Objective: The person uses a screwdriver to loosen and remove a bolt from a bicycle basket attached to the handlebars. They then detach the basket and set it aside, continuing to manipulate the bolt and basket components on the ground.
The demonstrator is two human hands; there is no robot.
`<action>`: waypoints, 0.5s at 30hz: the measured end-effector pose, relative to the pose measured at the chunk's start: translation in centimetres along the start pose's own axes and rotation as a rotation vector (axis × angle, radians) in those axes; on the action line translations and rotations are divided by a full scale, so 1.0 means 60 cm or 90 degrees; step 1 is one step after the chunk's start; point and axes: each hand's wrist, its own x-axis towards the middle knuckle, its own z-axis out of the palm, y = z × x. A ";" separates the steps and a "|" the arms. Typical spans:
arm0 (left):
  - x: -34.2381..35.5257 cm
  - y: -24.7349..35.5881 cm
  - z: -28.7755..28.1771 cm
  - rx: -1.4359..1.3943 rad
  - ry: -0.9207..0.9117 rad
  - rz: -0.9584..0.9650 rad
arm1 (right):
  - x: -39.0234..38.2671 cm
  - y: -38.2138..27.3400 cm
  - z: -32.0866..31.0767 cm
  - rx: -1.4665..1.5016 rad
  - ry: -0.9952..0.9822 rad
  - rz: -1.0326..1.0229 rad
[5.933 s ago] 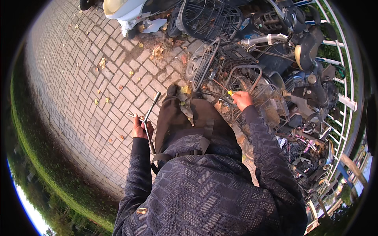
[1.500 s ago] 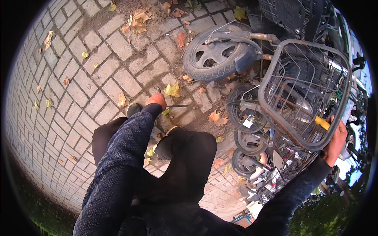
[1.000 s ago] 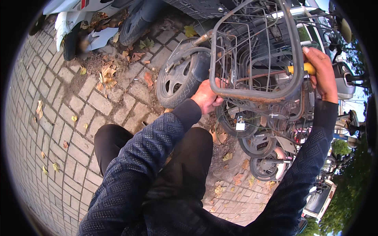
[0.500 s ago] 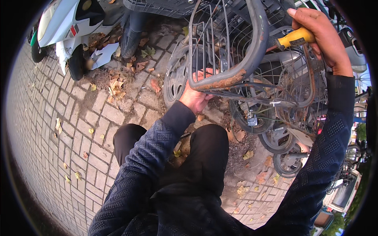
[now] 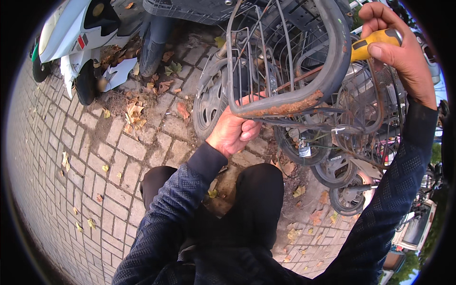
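A rusty grey wire bicycle basket (image 5: pixel 304 99) lies tilted before me. My left hand (image 5: pixel 232 130) is closed at its lower left corner, fingertips partly hidden by the rim. My right hand (image 5: pixel 399 57) grips a yellow-and-black screwdriver handle (image 5: pixel 365 46), thumb across it, at the basket's right. A thin rusty shaft (image 5: pixel 304 76) runs from the handle down-left into the basket toward a small metal bracket (image 5: pixel 273 84). The spoked-hub scooter wheel (image 5: pixel 209 104) lies behind my left hand.
A white scooter (image 5: pixel 71 35) with a broken white panel (image 5: pixel 118 73) stands upper left. Dark wheels (image 5: pixel 327 168) and tangled bike parts crowd the right. Brick paving (image 5: pixel 95 156) with dry leaves surrounds my bent knees (image 5: pixel 256 190).
I have crouched by the basket. My left hand has risen from low, where it held a metal tool, onto the basket's corner. My right hand has shifted its hold on the screwdriver handle.
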 end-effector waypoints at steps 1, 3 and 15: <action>0.001 -0.002 0.000 0.000 -0.005 0.018 | -0.005 -0.002 0.003 0.005 0.023 -0.011; -0.001 -0.004 -0.001 -0.004 0.001 0.021 | -0.012 -0.002 0.003 0.011 0.060 0.016; -0.004 0.000 -0.008 0.056 0.005 0.020 | -0.042 0.028 -0.027 0.009 -0.018 0.007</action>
